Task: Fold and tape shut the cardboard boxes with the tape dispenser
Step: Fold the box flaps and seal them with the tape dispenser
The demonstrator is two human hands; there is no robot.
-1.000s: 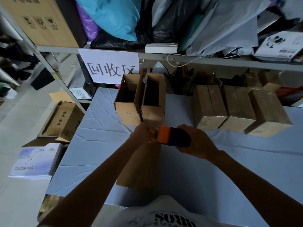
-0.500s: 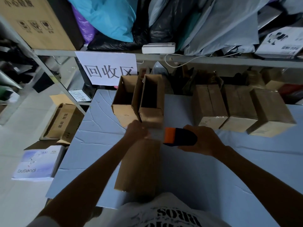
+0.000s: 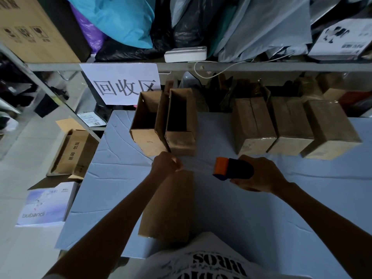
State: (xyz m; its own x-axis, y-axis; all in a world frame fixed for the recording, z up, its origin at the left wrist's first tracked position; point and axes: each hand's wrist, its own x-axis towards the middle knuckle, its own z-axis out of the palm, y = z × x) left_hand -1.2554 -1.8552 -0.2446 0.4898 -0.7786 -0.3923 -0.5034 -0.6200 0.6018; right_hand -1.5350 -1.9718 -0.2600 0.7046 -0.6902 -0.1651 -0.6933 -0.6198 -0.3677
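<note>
Two hands at work over one closed cardboard box (image 3: 169,206), which lies lengthwise on the blue-grey table (image 3: 261,218), near edge, just in front of the person's torso. Left hand (image 3: 167,165) sits at the box's far end, fingers curled tight, pinching the end of a clear tape (image 3: 198,165) strip (faint, hard to see). Right hand (image 3: 259,176) is wrapped around the tape dispenser (image 3: 231,169), dark body with an orange front. It's held above the table just right of the box's far end, orange end facing the left hand, and the strip spans the gap between them.

Two open boxes (image 3: 161,121) stand side by side at the table's far edge, just beyond the left hand. Three sealed boxes (image 3: 289,125) sit in a row to their right, touching each other. White paper sign (image 3: 122,83) with printed characters hangs from the metal shelf (image 3: 261,66) behind. White device (image 3: 185,54) with a cable sits on that shelf, bags piled behind it. Floor on the left: brown carton (image 3: 72,154), white "bubandi" box (image 3: 46,204).
</note>
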